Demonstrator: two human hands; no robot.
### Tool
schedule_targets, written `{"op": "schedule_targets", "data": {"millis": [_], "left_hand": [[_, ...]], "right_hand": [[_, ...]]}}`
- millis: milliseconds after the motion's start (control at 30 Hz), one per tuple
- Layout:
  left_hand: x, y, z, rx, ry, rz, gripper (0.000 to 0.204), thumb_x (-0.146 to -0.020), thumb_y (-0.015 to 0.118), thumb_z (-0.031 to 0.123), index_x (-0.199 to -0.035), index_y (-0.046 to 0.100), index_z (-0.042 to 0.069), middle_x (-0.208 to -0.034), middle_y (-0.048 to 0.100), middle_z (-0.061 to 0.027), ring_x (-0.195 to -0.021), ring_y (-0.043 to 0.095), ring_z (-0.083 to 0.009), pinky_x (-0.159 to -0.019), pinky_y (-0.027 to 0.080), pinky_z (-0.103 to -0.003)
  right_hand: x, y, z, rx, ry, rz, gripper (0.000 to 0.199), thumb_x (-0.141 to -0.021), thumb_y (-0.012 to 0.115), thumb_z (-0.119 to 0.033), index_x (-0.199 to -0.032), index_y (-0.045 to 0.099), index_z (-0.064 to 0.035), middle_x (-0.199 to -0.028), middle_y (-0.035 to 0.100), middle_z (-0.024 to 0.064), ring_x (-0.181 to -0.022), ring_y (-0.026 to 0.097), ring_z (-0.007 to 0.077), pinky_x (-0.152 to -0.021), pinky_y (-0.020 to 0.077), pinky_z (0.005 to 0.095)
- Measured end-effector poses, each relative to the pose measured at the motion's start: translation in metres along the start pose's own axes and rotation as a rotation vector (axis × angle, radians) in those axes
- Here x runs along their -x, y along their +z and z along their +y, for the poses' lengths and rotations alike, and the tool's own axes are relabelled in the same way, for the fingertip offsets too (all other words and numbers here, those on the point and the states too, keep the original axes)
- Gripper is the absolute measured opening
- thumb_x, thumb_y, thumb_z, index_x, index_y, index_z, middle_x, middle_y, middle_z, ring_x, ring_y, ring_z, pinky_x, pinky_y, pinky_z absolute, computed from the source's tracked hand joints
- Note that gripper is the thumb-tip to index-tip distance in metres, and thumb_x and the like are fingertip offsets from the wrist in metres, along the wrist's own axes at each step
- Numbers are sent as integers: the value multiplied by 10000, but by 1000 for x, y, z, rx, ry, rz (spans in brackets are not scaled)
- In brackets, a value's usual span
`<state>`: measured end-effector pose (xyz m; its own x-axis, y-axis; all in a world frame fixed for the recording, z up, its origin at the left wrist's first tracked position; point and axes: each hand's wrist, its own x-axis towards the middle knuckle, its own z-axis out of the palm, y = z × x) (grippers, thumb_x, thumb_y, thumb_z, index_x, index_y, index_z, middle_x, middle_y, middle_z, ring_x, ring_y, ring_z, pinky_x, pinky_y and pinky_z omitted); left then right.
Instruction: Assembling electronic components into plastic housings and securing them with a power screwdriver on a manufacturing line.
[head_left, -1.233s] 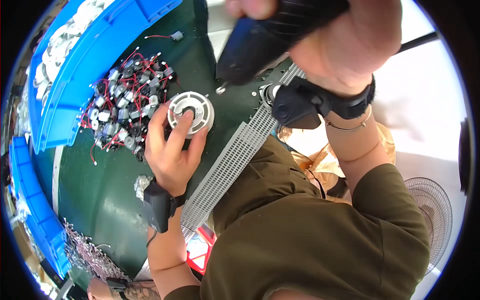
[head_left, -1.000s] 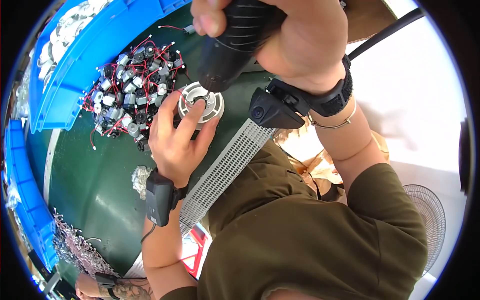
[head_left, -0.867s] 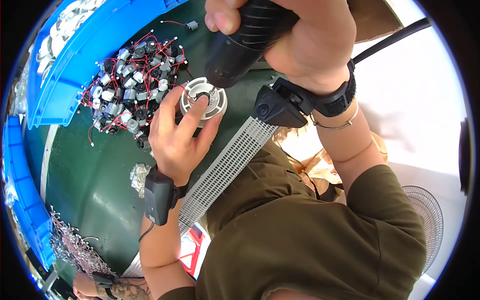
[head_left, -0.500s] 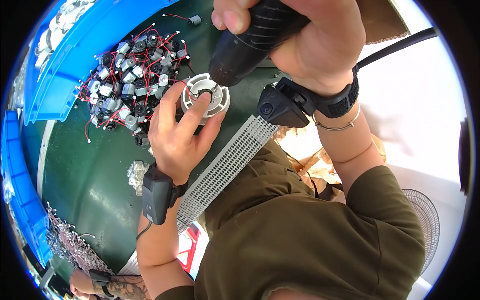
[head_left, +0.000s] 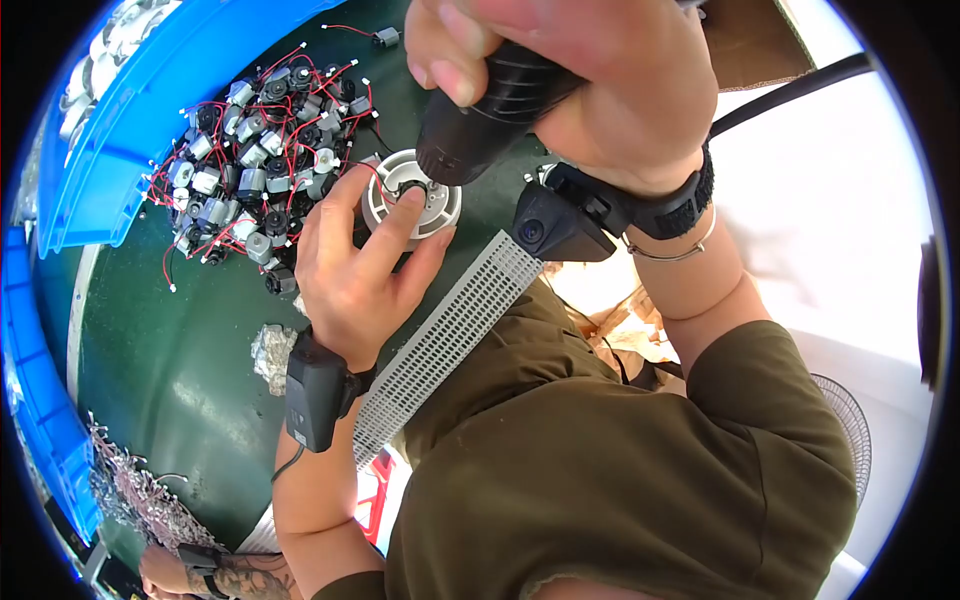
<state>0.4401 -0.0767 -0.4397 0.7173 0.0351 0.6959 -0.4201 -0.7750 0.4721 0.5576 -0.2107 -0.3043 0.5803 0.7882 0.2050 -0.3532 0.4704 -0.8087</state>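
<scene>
My left hand [head_left: 358,265] grips a white round plastic housing [head_left: 452,206] from its left and near sides. Its index fingertip presses on a small dark motor [head_left: 408,188] at the housing's centre, from which a red wire runs out to the left. Closed around a black electric screwdriver [head_left: 478,125], my right hand [head_left: 610,90] holds it tilted, nose down over the housing's far right part. The driver's bit is hidden, so I cannot tell whether it touches a screw.
Left of the housing lies a heap of small motors [head_left: 255,180] with red wires. Blue bins [head_left: 130,130] line the green table's [head_left: 180,350] far left side. A crumpled clear wrap [head_left: 273,355], a wire bundle [head_left: 150,495] and another person's hand [head_left: 165,572] are nearer.
The screwdriver and my right hand have shifted slightly left, and the bit seen earlier no longer shows. My left hand keeps its hold on the housing.
</scene>
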Motion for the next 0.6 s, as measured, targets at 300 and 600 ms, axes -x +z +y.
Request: {"op": "schedule_targets", "data": {"millis": [300,600], "left_hand": [[-1,-1,2,-8,14,-17,417,-599,808,164,-977,648,87,-1048,555,-191,-817,572,-334,-670,472,-393],[-9,-26,14,-155,61,150,365,-567,822,162,-882,653,92,-986,571,-144,-870,561,-312,-757,467,-418]], "right_hand": [[2,13,14,526,-262,199,279,-725,656,5,-987,564,36,-756,603,49,-634,564,91,-573,450,216],[-4,37,-16,367,-595,0,179,-795,627,-52,-946,569,25,-713,579,73,-557,560,156,-523,454,264]]}}
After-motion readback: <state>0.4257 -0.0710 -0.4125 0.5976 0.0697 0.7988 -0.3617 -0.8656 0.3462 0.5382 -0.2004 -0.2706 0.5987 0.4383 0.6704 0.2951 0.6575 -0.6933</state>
